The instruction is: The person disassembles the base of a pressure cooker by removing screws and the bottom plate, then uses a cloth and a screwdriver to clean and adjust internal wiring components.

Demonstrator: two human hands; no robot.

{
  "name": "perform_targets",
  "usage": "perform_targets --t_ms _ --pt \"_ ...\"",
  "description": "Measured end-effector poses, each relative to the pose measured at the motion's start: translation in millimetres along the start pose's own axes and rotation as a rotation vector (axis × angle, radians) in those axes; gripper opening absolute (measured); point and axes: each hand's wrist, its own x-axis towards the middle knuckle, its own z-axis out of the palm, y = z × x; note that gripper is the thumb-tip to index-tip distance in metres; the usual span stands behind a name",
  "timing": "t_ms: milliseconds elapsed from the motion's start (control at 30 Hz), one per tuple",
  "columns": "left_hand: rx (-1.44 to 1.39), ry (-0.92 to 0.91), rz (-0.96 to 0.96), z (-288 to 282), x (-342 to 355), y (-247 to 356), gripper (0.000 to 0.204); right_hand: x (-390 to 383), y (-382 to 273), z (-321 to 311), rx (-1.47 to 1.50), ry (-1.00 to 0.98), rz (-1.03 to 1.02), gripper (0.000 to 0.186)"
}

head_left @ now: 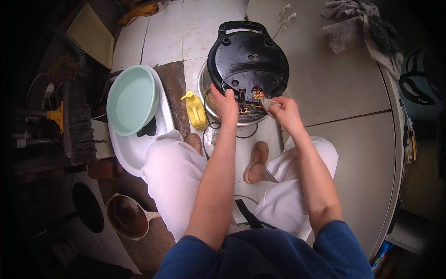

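A black round appliance (pixel 253 58) with a handle at its far end lies underside up on a silver metal drum (pixel 204 80). Small openings near its close edge show a terminal block (pixel 258 94) and wires. My left hand (pixel 225 106) grips the appliance's near left rim, the thumb upright against it and the fingers partly hidden. Pinched in my right hand (pixel 288 114) is a crumpled greyish cloth (pixel 269 104), its tip against the opening with the terminal block. A dark cord (pixel 248 136) loops below the drum.
Left of the drum stands a yellow jug (pixel 196 111). A pale green basin (pixel 132 100) rests on a white tub (pixel 160 114). Further back left is a broom (pixel 79 121); a pan (pixel 127 216) sits at the lower left. Grey rags (pixel 346 32) lie on the cabinet surface (pixel 344 88) at right.
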Motion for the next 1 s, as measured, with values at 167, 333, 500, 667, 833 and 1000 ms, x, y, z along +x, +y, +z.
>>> perform_targets --t_ms 167,333,500,667,833,1000 --pt "0.013 0.011 0.013 -4 3 -4 0.073 2 -7 -17 0.497 0.002 0.339 0.013" --pt "-0.024 0.011 0.022 0 1 -1 0.073 9 8 -13 0.234 0.108 0.149 0.018" --pt "-0.021 0.032 0.019 0 3 -2 0.073 7 1 -4 0.251 -0.019 0.042 0.018" --pt "-0.029 0.036 0.011 -2 2 -3 0.072 7 -9 -24 1.073 -0.217 0.404 0.025" --pt "-0.059 0.001 0.000 0 2 -5 0.074 5 -6 -31 1.468 -0.326 0.500 0.031" --pt "-0.193 -0.071 -0.034 -7 11 -19 0.077 -8 -26 -38 1.343 -0.410 0.352 0.040"
